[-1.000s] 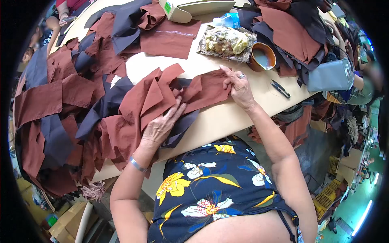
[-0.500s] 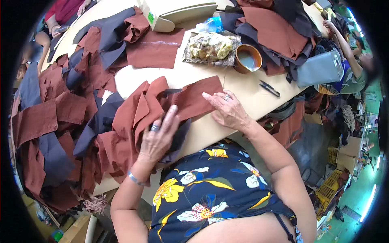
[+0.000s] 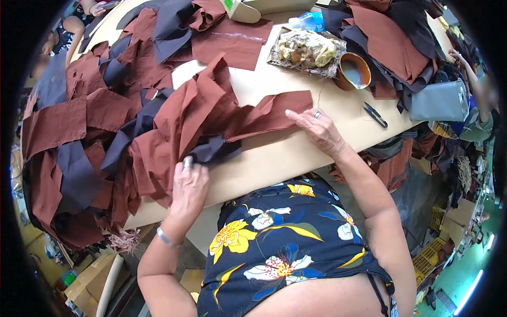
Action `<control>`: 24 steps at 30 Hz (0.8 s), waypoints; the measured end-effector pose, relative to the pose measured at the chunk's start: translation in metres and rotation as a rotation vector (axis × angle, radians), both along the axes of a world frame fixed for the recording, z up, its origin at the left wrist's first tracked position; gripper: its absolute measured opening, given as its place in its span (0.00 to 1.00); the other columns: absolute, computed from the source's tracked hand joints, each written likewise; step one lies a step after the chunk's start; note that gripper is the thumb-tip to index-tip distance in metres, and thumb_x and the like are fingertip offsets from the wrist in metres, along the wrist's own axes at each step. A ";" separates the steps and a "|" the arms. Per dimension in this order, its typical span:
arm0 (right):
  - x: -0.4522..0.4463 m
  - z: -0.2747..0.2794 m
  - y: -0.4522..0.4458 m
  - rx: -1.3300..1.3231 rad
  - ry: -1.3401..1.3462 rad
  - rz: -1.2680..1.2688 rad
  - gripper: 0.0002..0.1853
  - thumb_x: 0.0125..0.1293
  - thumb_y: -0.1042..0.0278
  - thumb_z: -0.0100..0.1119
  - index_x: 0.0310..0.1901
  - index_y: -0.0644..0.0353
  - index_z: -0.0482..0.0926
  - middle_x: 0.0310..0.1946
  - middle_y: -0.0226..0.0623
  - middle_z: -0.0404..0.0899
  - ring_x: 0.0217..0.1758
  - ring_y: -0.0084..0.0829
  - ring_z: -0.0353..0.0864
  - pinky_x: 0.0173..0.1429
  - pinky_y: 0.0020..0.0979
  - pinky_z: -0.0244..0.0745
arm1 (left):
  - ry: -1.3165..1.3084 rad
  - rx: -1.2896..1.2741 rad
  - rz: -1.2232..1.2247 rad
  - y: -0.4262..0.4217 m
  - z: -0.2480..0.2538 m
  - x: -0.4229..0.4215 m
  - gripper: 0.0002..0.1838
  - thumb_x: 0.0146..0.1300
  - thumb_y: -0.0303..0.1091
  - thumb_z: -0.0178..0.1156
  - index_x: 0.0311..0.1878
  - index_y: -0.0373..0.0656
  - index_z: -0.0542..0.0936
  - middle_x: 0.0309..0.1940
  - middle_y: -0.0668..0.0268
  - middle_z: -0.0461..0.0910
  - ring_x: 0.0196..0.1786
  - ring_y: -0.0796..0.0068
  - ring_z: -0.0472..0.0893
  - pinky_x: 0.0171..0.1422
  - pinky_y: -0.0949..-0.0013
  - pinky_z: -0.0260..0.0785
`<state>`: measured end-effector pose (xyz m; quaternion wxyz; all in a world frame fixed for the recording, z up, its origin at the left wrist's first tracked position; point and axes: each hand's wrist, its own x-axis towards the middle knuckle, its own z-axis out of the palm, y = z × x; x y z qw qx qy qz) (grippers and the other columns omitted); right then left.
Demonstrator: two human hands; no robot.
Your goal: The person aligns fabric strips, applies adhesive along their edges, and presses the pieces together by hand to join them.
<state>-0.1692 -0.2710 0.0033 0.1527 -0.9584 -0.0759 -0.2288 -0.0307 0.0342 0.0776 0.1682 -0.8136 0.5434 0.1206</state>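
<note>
My left hand (image 3: 190,186) is closed, its fingers curled on the near edge of a bunched heap of reddish-brown cloth (image 3: 185,121). Dark navy cloth (image 3: 217,150) shows just beyond those fingers. A reddish-brown strip (image 3: 282,108) runs from the heap toward the right. At its near right edge, my right hand (image 3: 321,132) has the cloth between its fingers, with one finger stretched along the top. Its thumb is partly hidden. Thread snips (image 3: 375,115) lie on the table to the right of that hand.
More brown and navy pieces (image 3: 79,137) cover the table's left side. Farther back are a brown bowl (image 3: 355,72), a crumpled yellowish mass on a mat (image 3: 309,50), a blue-labelled bottle (image 3: 311,22) and a cloth stack (image 3: 388,45). Other people are at the far edges.
The view has shifted. My left hand has drawn back toward the near edge and its spread fingers have closed. The brown cloth has been pulled up into folds, and its strip looks twisted.
</note>
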 end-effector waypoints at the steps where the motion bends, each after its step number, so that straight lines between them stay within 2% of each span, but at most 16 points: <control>1: 0.001 0.001 0.003 0.004 -0.014 0.018 0.30 0.53 0.80 0.52 0.61 0.58 0.69 0.29 0.32 0.75 0.34 0.31 0.76 0.45 0.33 0.73 | 0.080 0.081 0.077 0.004 0.009 -0.004 0.11 0.48 0.29 0.57 0.37 0.39 0.77 0.30 0.58 0.79 0.47 0.60 0.76 0.59 0.55 0.60; 2: 0.002 0.001 0.005 0.011 -0.010 0.011 0.30 0.53 0.80 0.52 0.61 0.58 0.69 0.29 0.32 0.75 0.34 0.31 0.76 0.45 0.33 0.73 | 0.160 0.162 0.154 0.007 0.017 -0.008 0.10 0.47 0.28 0.57 0.35 0.40 0.77 0.28 0.58 0.78 0.48 0.59 0.76 0.62 0.54 0.59; 5: 0.000 0.003 0.011 0.025 0.004 -0.017 0.30 0.52 0.80 0.52 0.61 0.58 0.69 0.30 0.32 0.74 0.35 0.32 0.76 0.45 0.32 0.73 | 0.069 -0.298 -0.067 -0.007 0.037 -0.023 0.10 0.47 0.26 0.56 0.36 0.42 0.77 0.27 0.59 0.77 0.49 0.61 0.76 0.66 0.51 0.55; 6: 0.000 0.007 0.014 0.020 0.008 -0.027 0.30 0.52 0.79 0.51 0.61 0.57 0.69 0.31 0.32 0.74 0.36 0.32 0.76 0.44 0.32 0.73 | 0.056 -0.423 -0.075 -0.021 0.039 -0.028 0.10 0.48 0.27 0.56 0.36 0.43 0.76 0.28 0.62 0.77 0.49 0.64 0.75 0.67 0.50 0.55; 7: 0.000 0.010 0.016 0.012 0.013 -0.036 0.30 0.52 0.79 0.51 0.61 0.57 0.69 0.31 0.32 0.74 0.36 0.32 0.75 0.44 0.32 0.72 | 0.072 -0.564 -0.096 -0.034 0.030 -0.032 0.10 0.48 0.29 0.57 0.37 0.43 0.76 0.33 0.64 0.76 0.50 0.66 0.74 0.67 0.52 0.56; 8: 0.000 0.010 0.017 -0.023 0.022 -0.048 0.30 0.52 0.79 0.52 0.61 0.57 0.69 0.31 0.32 0.74 0.36 0.31 0.75 0.44 0.32 0.72 | 0.107 -0.644 -0.120 -0.050 0.019 -0.033 0.15 0.47 0.31 0.62 0.41 0.45 0.77 0.39 0.67 0.76 0.49 0.66 0.74 0.65 0.56 0.59; 9: 0.001 0.009 0.018 -0.057 0.030 -0.061 0.29 0.53 0.78 0.52 0.61 0.58 0.69 0.32 0.31 0.73 0.37 0.31 0.75 0.44 0.31 0.72 | 0.098 -0.714 -0.104 -0.067 0.002 -0.035 0.18 0.48 0.32 0.63 0.45 0.44 0.75 0.44 0.66 0.75 0.49 0.66 0.74 0.64 0.59 0.61; 12: 0.004 0.000 0.012 -0.102 0.016 -0.052 0.29 0.53 0.78 0.52 0.61 0.58 0.70 0.31 0.31 0.74 0.36 0.30 0.76 0.43 0.31 0.72 | 0.006 -0.644 -0.057 -0.101 -0.049 -0.017 0.14 0.51 0.32 0.58 0.44 0.44 0.75 0.42 0.64 0.74 0.48 0.67 0.75 0.60 0.60 0.63; 14: 0.005 -0.001 0.004 -0.094 0.016 -0.053 0.29 0.53 0.77 0.53 0.60 0.57 0.70 0.29 0.31 0.74 0.36 0.29 0.76 0.43 0.31 0.73 | -0.067 -0.625 -0.005 -0.095 -0.061 -0.003 0.12 0.52 0.31 0.55 0.42 0.45 0.75 0.39 0.65 0.74 0.48 0.68 0.75 0.60 0.60 0.62; 15: 0.004 0.001 0.002 -0.076 0.027 -0.066 0.29 0.53 0.77 0.53 0.61 0.57 0.71 0.28 0.31 0.74 0.35 0.29 0.76 0.43 0.31 0.73 | -0.174 -0.656 -0.011 -0.089 -0.051 0.003 0.11 0.52 0.30 0.55 0.41 0.47 0.76 0.39 0.67 0.75 0.48 0.69 0.75 0.62 0.58 0.59; 16: 0.004 0.002 0.001 -0.056 0.038 -0.078 0.28 0.53 0.77 0.53 0.61 0.57 0.71 0.27 0.31 0.74 0.35 0.28 0.76 0.43 0.31 0.73 | -0.238 -0.694 0.028 -0.079 -0.046 0.012 0.13 0.52 0.30 0.55 0.42 0.50 0.77 0.43 0.70 0.76 0.48 0.70 0.75 0.63 0.56 0.57; 18: 0.011 0.002 -0.003 -0.060 -0.015 -0.067 0.28 0.54 0.77 0.53 0.60 0.57 0.71 0.25 0.31 0.74 0.34 0.29 0.76 0.45 0.32 0.74 | -0.334 -0.682 0.058 -0.059 -0.048 0.027 0.16 0.54 0.33 0.53 0.48 0.49 0.77 0.50 0.71 0.75 0.43 0.72 0.75 0.58 0.61 0.61; 21: 0.017 0.007 -0.004 -0.069 -0.067 -0.039 0.27 0.54 0.77 0.53 0.60 0.58 0.72 0.29 0.33 0.76 0.37 0.30 0.77 0.49 0.32 0.74 | -0.327 -0.660 -0.120 -0.045 -0.063 0.035 0.21 0.56 0.32 0.50 0.55 0.54 0.76 0.60 0.73 0.72 0.38 0.77 0.76 0.48 0.68 0.61; 24: 0.010 0.010 -0.013 -0.113 -0.065 -0.070 0.26 0.55 0.78 0.52 0.59 0.59 0.73 0.34 0.35 0.79 0.42 0.31 0.79 0.52 0.33 0.75 | -0.260 -0.632 -0.271 -0.050 -0.060 0.023 0.24 0.56 0.33 0.50 0.58 0.56 0.75 0.63 0.75 0.69 0.34 0.77 0.75 0.40 0.70 0.62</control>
